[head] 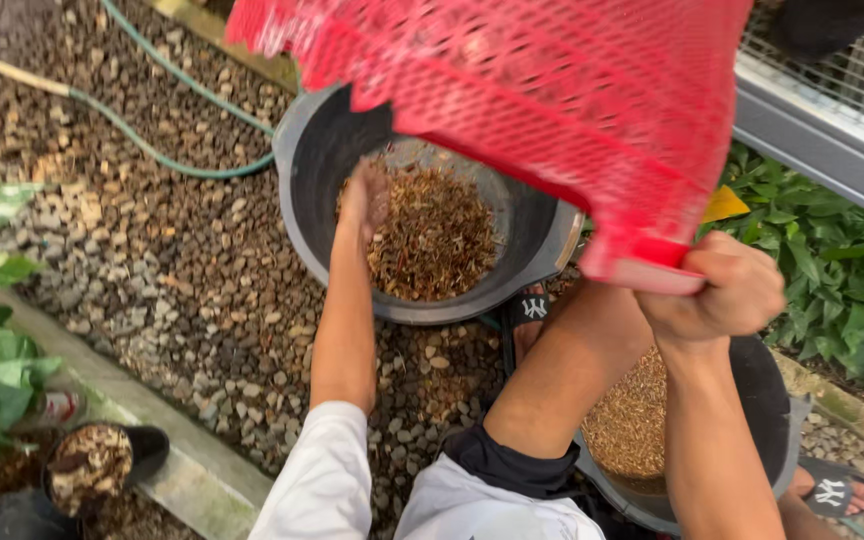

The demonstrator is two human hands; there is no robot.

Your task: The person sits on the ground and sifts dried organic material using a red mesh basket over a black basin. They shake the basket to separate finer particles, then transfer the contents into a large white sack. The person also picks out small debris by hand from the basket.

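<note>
Where gravel lies — black tub

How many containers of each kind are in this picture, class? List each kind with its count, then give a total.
Red mesh basket, gripped at its rim by the right hand: 1
Black tubs: 2, one with the left hand in its brown mix, one by the knee
Small black pot of mix: 1
Total: 4
</note>
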